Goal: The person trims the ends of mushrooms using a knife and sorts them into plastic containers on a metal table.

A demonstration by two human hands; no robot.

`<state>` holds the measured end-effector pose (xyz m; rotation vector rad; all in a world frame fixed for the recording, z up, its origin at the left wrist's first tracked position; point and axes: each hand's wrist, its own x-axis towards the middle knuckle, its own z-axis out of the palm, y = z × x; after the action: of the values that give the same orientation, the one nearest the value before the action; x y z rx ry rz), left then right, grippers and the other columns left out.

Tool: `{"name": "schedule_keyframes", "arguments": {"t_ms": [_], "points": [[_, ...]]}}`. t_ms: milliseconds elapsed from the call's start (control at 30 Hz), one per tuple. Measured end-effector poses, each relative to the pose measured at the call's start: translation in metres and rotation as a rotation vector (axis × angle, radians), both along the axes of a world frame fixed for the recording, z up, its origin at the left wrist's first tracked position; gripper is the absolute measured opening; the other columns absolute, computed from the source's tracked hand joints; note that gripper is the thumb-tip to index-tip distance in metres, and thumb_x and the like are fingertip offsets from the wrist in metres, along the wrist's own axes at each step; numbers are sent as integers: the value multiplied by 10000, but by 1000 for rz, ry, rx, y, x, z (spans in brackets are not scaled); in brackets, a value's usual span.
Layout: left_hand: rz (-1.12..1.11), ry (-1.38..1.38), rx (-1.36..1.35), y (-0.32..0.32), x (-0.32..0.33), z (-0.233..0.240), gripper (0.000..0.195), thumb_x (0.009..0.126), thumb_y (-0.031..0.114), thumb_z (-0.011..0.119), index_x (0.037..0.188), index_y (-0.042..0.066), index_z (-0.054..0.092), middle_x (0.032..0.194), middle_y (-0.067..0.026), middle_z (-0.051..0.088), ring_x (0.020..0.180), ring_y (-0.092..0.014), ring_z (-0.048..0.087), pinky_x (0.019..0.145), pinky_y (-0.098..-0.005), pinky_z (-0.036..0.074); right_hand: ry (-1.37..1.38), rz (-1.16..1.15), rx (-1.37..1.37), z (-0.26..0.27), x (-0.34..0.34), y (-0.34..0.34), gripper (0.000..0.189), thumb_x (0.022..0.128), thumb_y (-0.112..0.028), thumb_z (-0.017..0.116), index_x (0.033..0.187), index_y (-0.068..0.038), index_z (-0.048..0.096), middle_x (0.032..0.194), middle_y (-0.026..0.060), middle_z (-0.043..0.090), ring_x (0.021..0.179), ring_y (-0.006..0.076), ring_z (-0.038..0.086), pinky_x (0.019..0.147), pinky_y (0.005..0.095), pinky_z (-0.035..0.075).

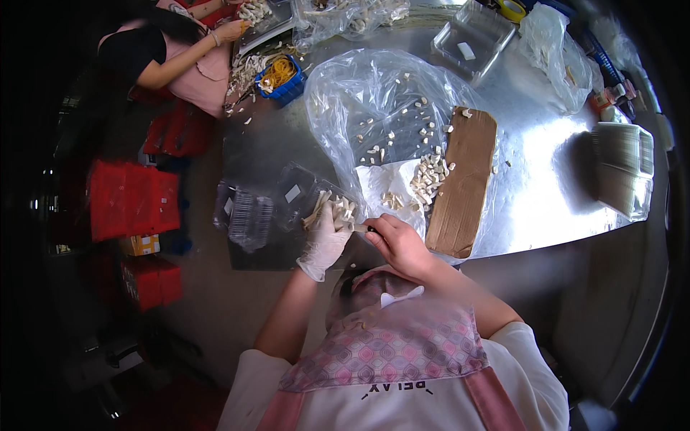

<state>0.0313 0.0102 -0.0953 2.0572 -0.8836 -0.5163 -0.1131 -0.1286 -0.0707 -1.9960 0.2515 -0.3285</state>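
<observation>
My left hand point(324, 241), in a thin whitish glove, grips a bunch of long pale mushrooms point(338, 207) over the near edge of a clear plastic box point(294, 188). Bare, my right hand point(396, 241) holds a small knife point(362, 228) by its dark handle. Its blade points left and meets the mushroom ends at my left fingers; whether it is cutting into them cannot be seen. Right of my hands, cut mushroom pieces point(429, 178) lie heaped on a white sheet point(372, 183) and against a strip of brown cardboard point(462, 183).
Under the pieces spreads a clear plastic bag point(337, 97) on the metal table point(539, 215). A blue basket point(288, 89) holds rubber bands. Stacked clear boxes point(625, 167) stand at the right, a larger clear container point(474, 40) farther back. Another person point(178, 64) handles mushrooms at the far left. Red crates point(135, 199) stand beyond the table.
</observation>
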Motion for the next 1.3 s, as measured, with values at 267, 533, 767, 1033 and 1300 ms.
{"name": "schedule_keyframes", "arguments": {"t_ms": [267, 533, 767, 1033, 1300], "points": [[-38, -31, -20, -33, -35, 24, 302, 726, 42, 656, 939, 2, 446, 839, -152, 538, 776, -294, 545, 699, -385, 447, -17, -44, 2, -4, -7, -6, 221, 906, -203, 538, 1008, -9, 565, 868, 170, 566, 812, 360, 575, 708, 419, 470], [92, 854, 26, -34, -41, 60, 363, 820, 28, 621, 1150, 48, 470, 905, 3, 520, 636, -55, 510, 484, -200, 445, -34, -122, 121, -17, -26, -21, 223, 924, -197, 521, 1034, -7, 557, 884, 177, 562, 819, 365, 570, 718, 405, 465], [128, 846, 11, -38, -50, 70, 262, 790, 18, 656, 1015, 73, 535, 819, 32, 542, 569, -27, 481, 441, -174, 417, -70, -116, 113, -12, -35, -26, 236, 926, -194, 518, 1058, -2, 555, 846, 173, 539, 797, 360, 554, 719, 408, 453], [-135, 322, -157, -35, -51, 67, 270, 730, -45, 696, 923, 44, 530, 919, -14, 534, 751, -88, 522, 661, -200, 453, -104, -117, 130, -11, -36, -22, 228, 928, -181, 508, 1052, 4, 557, 850, 177, 537, 796, 367, 551, 718, 414, 450], [-50, 114, -192, -21, -39, 45, 269, 686, 14, 742, 870, 44, 547, 890, -83, 584, 818, -230, 558, 853, -362, 440, 158, -247, 258, -60, -57, -28, 293, 966, -248, 442, 1020, -7, 598, 978, 190, 616, 936, 354, 584, 815, 397, 454]]}}
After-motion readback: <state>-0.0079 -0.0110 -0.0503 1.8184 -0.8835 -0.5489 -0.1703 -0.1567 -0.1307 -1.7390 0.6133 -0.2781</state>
